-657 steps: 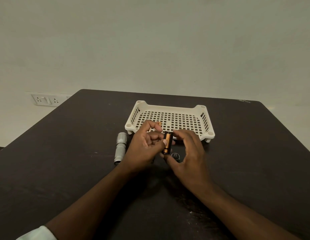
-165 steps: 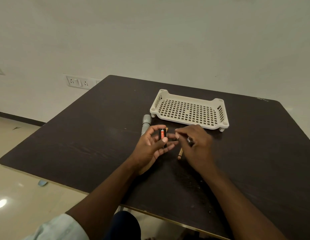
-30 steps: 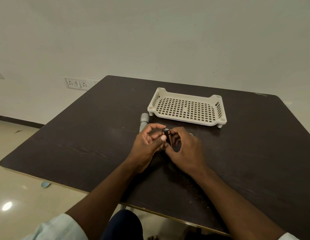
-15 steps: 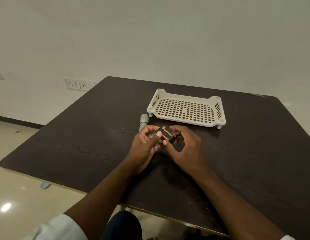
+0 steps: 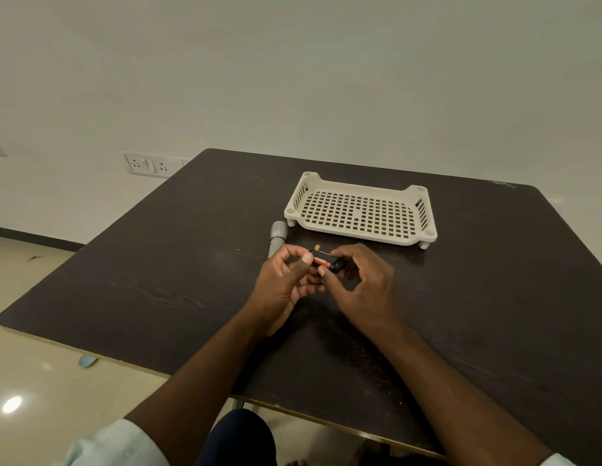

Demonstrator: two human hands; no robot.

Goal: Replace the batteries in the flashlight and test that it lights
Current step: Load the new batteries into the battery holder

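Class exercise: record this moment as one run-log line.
left hand: holds battery pack | right hand: pinches pack's other end | flashlight body: lying on table | tray: nothing visible inside

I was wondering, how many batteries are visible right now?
2. A red-and-black battery sits in the holder that the left hand and right hand both pinch; a copper battery tip shows just behind it. Others may be hidden.

Pale mint-white sleeves [image 5: 117, 443] pushed up — bare forearms, dark navy trousers [image 5: 237, 438]
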